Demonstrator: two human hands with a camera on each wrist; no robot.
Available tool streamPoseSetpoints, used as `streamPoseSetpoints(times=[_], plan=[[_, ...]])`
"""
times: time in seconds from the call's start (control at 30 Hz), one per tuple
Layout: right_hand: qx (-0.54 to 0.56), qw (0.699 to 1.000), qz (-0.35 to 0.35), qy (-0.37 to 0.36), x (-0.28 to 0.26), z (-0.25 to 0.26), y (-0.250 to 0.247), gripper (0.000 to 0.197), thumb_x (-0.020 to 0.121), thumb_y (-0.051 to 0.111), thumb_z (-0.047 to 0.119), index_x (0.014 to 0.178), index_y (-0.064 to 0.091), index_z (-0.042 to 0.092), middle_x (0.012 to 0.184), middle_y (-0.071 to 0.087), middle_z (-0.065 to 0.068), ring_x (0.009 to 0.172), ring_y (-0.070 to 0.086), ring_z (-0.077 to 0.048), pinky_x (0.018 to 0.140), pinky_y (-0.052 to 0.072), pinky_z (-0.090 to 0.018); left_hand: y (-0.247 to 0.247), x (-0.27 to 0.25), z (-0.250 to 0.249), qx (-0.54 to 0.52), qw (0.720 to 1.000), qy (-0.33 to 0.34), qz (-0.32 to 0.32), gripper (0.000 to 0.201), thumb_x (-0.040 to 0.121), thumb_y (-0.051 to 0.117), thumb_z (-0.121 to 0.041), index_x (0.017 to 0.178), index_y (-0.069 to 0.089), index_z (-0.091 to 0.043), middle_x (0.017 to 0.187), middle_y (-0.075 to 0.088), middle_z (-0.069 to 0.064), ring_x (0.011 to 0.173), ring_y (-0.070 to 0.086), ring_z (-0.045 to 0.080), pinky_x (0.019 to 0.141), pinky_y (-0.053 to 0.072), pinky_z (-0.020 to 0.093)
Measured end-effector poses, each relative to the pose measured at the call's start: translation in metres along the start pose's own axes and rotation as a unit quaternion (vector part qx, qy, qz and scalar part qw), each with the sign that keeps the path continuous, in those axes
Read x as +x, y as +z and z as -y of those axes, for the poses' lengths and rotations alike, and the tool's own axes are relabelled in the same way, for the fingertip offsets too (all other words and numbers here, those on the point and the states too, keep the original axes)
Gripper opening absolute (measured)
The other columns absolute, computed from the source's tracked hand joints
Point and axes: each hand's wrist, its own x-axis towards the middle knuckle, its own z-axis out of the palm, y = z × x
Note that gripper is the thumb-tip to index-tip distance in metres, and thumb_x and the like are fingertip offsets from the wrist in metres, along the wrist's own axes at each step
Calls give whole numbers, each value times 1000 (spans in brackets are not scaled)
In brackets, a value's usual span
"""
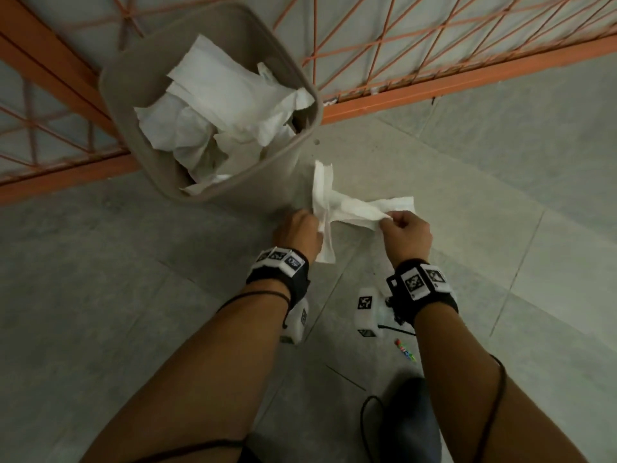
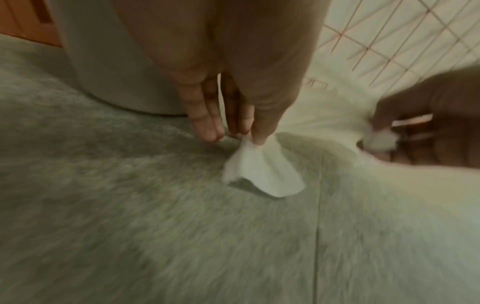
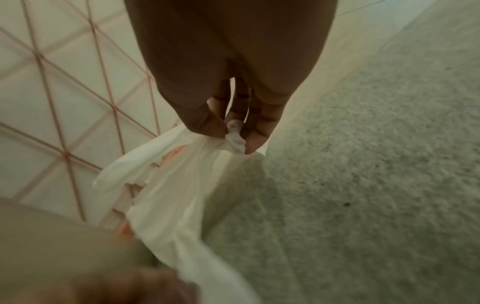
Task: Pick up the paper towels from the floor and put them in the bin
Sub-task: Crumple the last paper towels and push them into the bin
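Observation:
A white paper towel [image 1: 347, 208] hangs stretched between my two hands, just in front of the bin. My left hand [image 1: 298, 228] pinches its left part between thumb and fingers [image 2: 257, 131], with a loose end [image 2: 265, 172] dangling below. My right hand [image 1: 400, 228] pinches the towel's right end [image 3: 235, 137] between thumb and fingers. The grey-beige bin [image 1: 293, 61] stands up and to the left of the hands, holding several crumpled white paper towels [image 1: 220, 111]. The towel [image 3: 166, 195] trails from the right hand toward the bin's side [image 2: 109, 61].
An orange metal mesh fence [image 1: 434, 38] runs behind the bin. The floor is grey tiles [image 1: 100, 295]. A small coloured wrapper [image 1: 405, 350] lies on the floor near my right wrist. A dark shoe [image 1: 410, 422] shows at the bottom.

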Motion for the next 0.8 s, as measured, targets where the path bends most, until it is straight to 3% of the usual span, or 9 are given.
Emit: streamPoseSetpoints(times=[0.1, 0.23, 0.3, 0.4, 0.5, 0.57, 0.67, 0.8], plan=[[49, 999, -6, -4, -14, 16, -7, 11, 83, 62, 16, 88, 72, 14, 80, 69, -3, 78, 64, -24, 63, 48, -22, 6, -13, 9, 15, 1000, 5, 18, 40, 90, 63, -33, 126, 56, -16, 135, 50, 7, 122, 52, 32, 97, 48, 47], [93, 995, -5, -20, -15, 36, -13, 12, 74, 63, 19, 79, 74, 23, 75, 72, 0, 79, 70, -25, 80, 60, -43, 19, -14, 9, 29, 997, 66, -19, 55, 87, 65, -31, 136, 41, -28, 134, 46, 6, 116, 52, 32, 87, 52, 45], [114, 993, 2, -30, -12, 43, -18, 10, 69, 63, 21, 73, 72, 24, 73, 72, -1, 74, 69, -23, 79, 60, -49, 26, -13, 6, 58, 993, 96, -44, 49, 89, 61, -28, 135, 45, -31, 127, 51, 6, 116, 50, 31, 84, 53, 44], [146, 988, 13, -39, -13, 55, -28, 11, 67, 62, 17, 71, 71, 22, 75, 72, -7, 71, 67, -21, 78, 61, -51, 34, -16, 6, 95, 986, 135, -37, 31, 96, 50, -21, 126, 61, -20, 126, 55, 5, 121, 48, 29, 86, 50, 40], [180, 982, 11, -55, -22, 74, -42, 14, 69, 61, 9, 73, 70, 19, 79, 72, -9, 70, 64, -20, 73, 60, -43, 39, -21, 8, 103, 987, 125, -13, 29, 97, 48, -19, 119, 65, -14, 127, 58, 4, 121, 50, 27, 85, 50, 39], [205, 975, -3, -80, -29, 91, -55, 16, 73, 61, 4, 74, 69, 17, 75, 69, -5, 66, 61, -17, 66, 56, -35, 37, -29, 6, 49, 993, 107, 7, 29, 98, 46, -23, 114, 68, -12, 125, 59, 4, 120, 51, 26, 87, 51, 40], [244, 961, -28, -124, -44, 124, -79, 15, 72, 64, 6, 71, 69, 20, 65, 64, 0, 62, 57, -15, 64, 51, -31, 25, -52, -3, -88, 994, 60, -7, 22, 92, 52, -27, 97, 67, -12, 118, 61, 3, 111, 57, 26, 87, 51, 39], [248, 942, 40, -221, -78, 178, -97, 16, 75, 66, 7, 73, 71, 22, 68, 66, 0, 64, 55, -14, 63, 47, -28, -3, -94, -13, -246, 968, -33, -38, 13, 85, 61, -31, 83, 55, -20, 100, 70, 7, 94, 66, 26, 78, 50, 29]])
